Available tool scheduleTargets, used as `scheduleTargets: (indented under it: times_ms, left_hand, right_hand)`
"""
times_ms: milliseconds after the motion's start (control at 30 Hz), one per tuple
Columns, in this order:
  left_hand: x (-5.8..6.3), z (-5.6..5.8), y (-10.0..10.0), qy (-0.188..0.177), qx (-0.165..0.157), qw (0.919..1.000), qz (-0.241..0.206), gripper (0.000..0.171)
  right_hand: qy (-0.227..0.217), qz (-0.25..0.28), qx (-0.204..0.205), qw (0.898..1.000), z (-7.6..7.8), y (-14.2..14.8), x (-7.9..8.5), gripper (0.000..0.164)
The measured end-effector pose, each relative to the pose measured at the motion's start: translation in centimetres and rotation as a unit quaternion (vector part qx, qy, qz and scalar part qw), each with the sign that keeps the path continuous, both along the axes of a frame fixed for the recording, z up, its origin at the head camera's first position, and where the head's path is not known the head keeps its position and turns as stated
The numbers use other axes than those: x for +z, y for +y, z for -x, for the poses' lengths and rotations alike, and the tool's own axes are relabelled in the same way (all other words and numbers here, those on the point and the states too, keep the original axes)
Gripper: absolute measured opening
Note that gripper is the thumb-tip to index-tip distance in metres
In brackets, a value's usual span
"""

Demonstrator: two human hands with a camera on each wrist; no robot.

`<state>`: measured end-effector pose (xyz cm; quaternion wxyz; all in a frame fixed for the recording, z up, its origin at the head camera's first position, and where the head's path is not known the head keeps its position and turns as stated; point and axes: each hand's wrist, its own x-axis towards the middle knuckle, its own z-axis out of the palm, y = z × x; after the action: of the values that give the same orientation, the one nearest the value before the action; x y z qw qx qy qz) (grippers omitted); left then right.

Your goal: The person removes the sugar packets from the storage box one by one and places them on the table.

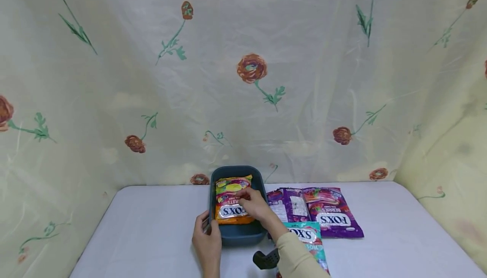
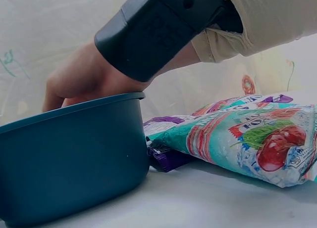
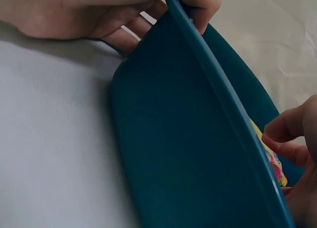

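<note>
A dark teal plastic basin (image 1: 243,241) stands near the back of the table. Inside it lies an orange-yellow Fox's fruits candy bag (image 1: 226,197), lettering upside down to me. My left hand (image 1: 207,241) grips the basin's left side, with the thumb over the rim in the right wrist view. Reaching in from the right, my right hand (image 1: 255,205) has bent fingers right at the candy bag's right part. In the right wrist view its thumb and fingertip (image 3: 277,131) come close together beside the bag; I cannot tell whether they pinch it.
Right of the basin lie purple Fox's berries bags (image 1: 335,221), one showing its printed back (image 1: 291,205). A teal Fox's bag with cherries (image 2: 247,144) lies nearer me, partly under the right forearm. A dark wrist camera mount (image 1: 266,260) juts from the right sleeve. A floral curtain (image 1: 304,100) hangs behind.
</note>
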<state>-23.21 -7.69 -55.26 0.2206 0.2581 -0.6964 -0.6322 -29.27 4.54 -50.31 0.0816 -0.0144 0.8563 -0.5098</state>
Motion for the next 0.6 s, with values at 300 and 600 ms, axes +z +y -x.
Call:
scheduleTargets:
  times_ms: [300,600]
  left_hand:
    - [-0.19,0.08,0.04,0.0,-0.008,1.0,-0.004,0.033]
    - [-0.39,-0.06,-0.26,0.023,-0.009,0.9997,0.002,0.031]
  right_hand:
    - [-0.018,0.004,-0.034,0.999,-0.06,-0.23,-0.17,0.024]
    - [0.029,-0.03,-0.035,0.999,0.01,-0.39,-0.4,0.026]
